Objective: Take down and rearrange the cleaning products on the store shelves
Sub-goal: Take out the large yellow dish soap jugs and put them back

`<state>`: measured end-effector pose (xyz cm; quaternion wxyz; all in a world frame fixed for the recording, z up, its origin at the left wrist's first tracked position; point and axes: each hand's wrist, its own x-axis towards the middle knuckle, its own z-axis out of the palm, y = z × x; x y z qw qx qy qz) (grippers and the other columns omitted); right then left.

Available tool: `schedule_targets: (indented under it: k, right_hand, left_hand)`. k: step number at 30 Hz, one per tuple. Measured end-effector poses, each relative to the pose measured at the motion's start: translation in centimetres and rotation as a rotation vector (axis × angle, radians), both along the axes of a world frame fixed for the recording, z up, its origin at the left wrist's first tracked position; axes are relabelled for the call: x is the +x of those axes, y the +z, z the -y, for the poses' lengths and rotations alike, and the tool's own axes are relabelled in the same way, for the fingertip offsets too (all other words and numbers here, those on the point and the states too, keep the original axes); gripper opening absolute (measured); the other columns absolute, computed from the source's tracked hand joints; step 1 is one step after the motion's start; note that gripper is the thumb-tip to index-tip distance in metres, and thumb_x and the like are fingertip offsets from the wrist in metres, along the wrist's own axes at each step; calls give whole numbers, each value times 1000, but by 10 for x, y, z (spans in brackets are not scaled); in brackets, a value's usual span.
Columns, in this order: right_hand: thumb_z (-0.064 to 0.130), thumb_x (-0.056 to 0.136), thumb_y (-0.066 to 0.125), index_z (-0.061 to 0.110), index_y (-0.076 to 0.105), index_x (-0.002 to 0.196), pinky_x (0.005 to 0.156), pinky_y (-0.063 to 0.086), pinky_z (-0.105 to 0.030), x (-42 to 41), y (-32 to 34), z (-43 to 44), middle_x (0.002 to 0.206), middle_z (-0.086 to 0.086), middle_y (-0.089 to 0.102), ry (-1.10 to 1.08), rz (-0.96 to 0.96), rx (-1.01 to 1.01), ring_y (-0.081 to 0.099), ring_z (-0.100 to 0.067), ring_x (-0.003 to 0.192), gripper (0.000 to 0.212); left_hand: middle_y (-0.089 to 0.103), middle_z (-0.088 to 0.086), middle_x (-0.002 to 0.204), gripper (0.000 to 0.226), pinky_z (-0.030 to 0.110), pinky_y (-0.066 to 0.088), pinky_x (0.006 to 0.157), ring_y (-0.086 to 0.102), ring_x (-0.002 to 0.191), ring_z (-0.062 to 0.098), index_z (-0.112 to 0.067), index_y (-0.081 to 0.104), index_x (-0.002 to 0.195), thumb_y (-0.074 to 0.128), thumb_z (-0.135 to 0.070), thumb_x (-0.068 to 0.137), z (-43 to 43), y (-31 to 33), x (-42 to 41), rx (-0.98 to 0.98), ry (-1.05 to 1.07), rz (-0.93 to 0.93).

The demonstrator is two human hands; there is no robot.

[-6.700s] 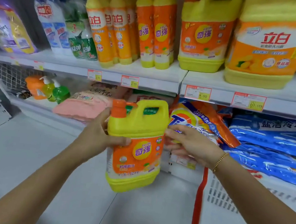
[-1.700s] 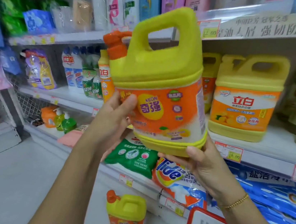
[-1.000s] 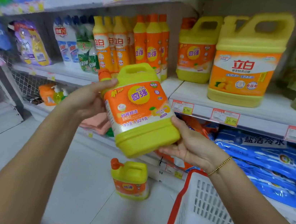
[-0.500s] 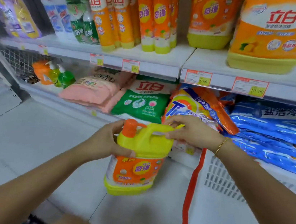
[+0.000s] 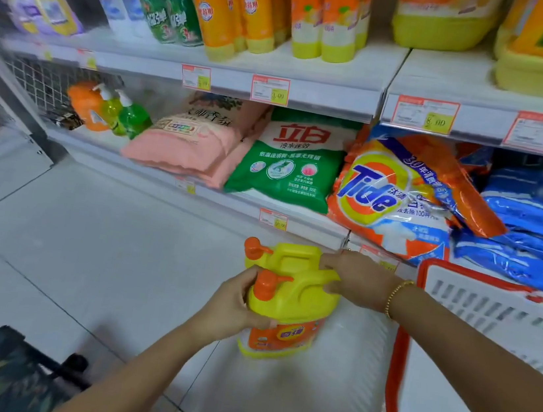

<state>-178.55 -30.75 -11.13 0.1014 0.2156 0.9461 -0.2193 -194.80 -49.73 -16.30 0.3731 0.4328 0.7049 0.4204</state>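
Two yellow dish-detergent jugs with orange pump caps sit low in front of the bottom shelf, one right behind the other. The near jug (image 5: 291, 308) is gripped by both hands: the left hand (image 5: 232, 308) wraps its shoulder just under the cap, and the right hand (image 5: 353, 280), with a gold bracelet (image 5: 396, 296) on the wrist, pinches the rear end of its handle. The far jug (image 5: 291, 255) stands free on the floor (image 5: 87, 233), close against the near one. Whether the near jug's base already touches the tiles I cannot tell. The step in hand looks like setting a taken-down jug beside its twin. The next move calls for seating it upright and level, then letting go without knocking the far jug over. A white basket with a red rim (image 5: 492, 304) stands just to the right. Behind, the bottom shelf (image 5: 216, 195) carries bagged washing powder: a pink bag (image 5: 196, 140), a green bag (image 5: 289, 166), a Tide bag (image 5: 379, 192) and blue bags (image 5: 538, 213), with small pump bottles (image 5: 117, 109) at its left end. The upper shelf (image 5: 315, 73) holds orange-and-yellow detergent bottles (image 5: 220, 9) above a row of price tags (image 5: 270, 89). The floor is pale tile, in a store aisle.
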Motion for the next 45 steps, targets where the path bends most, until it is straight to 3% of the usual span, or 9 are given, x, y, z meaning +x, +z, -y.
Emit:
schedule_targets:
  k: [8, 13, 20, 25, 28, 33, 37, 42, 45]
  right_hand:
    - [26, 90, 60, 13, 49, 125, 87, 37, -29, -9, -14, 29, 123, -14, 49, -4, -47, -33, 49, -27, 114, 39]
    - [26, 91, 58, 14, 46, 130, 87, 39, -31, -14, -17, 35, 124, -16, 50, -17, -24, -4, 51, -29, 113, 42]
    - [14, 86, 60, 14, 60, 114, 84, 43, -29, -10, 3, 13, 115, -12, 61, 39, -9, 11, 56, -28, 108, 28]
    - [29, 89, 56, 19, 64, 91, 72, 48, -36, 24, 109, -53, 85, -4, 68, -507, -616, 277, 61, -24, 84, 13]
    - [30, 89, 58, 16, 61, 93, 69, 42, -35, 63, 158, -91, 85, -4, 65, -717, -988, 527, 58, -24, 83, 15]
    - [28, 89, 58, 9, 59, 95, 68, 39, -36, 111, 154, -141, 90, -11, 62, -777, -993, 700, 57, -33, 85, 19]
    - [35, 90, 49, 11, 60, 73, 66, 35, -36, 118, 135, -158, 71, -9, 56, -720, -923, 868, 52, -32, 73, 32]
    - [33, 90, 49, 12, 58, 71, 64, 29, -34, 116, 127, -165, 70, -8, 56, -695, -966, 1006, 51, -29, 68, 31]
    - [33, 90, 50, 11, 59, 70, 63, 27, -32, 116, 125, -168, 68, -6, 57, -675, -997, 1043, 51, -28, 65, 31]
  left_hand:
    - [65, -5, 105, 57, 45, 52, 89, 63, 100, 19, -30, 59, 103, 85, -14, 55, 8, -20, -16, 8, 29, -142]
    - [64, -14, 111, 61, 25, 52, 89, 61, 106, 11, -38, 58, 106, 84, -7, 60, 12, -19, -18, 19, 66, -175]
    - [69, -16, 93, 37, 31, 53, 88, 66, 89, 6, -30, 68, 89, 78, -52, 60, -18, 56, -17, -63, 33, -287]
    - [70, -1, 76, 49, 13, 48, 68, 67, 76, 4, -8, 61, 69, 53, -54, 85, -80, 160, 12, 202, 12, -475]
    - [72, 1, 78, 42, 16, 50, 71, 67, 78, 0, -3, 60, 70, 61, -41, 89, -132, 205, 25, 369, 68, -412]
    - [64, 2, 98, 5, 25, 56, 73, 66, 86, 17, -12, 61, 94, 63, -16, 92, -239, 241, 47, 422, 65, -120]
    - [61, 8, 109, 40, 20, 51, 57, 60, 77, 11, -5, 53, 121, 70, -11, 85, -309, 259, 37, 467, 194, -64]
    - [69, 6, 111, 60, 37, 53, 84, 65, 102, 26, -19, 59, 108, 86, -24, 55, -368, 278, 11, 475, 248, -31]
    - [68, 8, 117, 93, 45, 53, 93, 67, 104, 25, -12, 56, 124, 88, -30, 39, -402, 287, -10, 484, 200, -30]
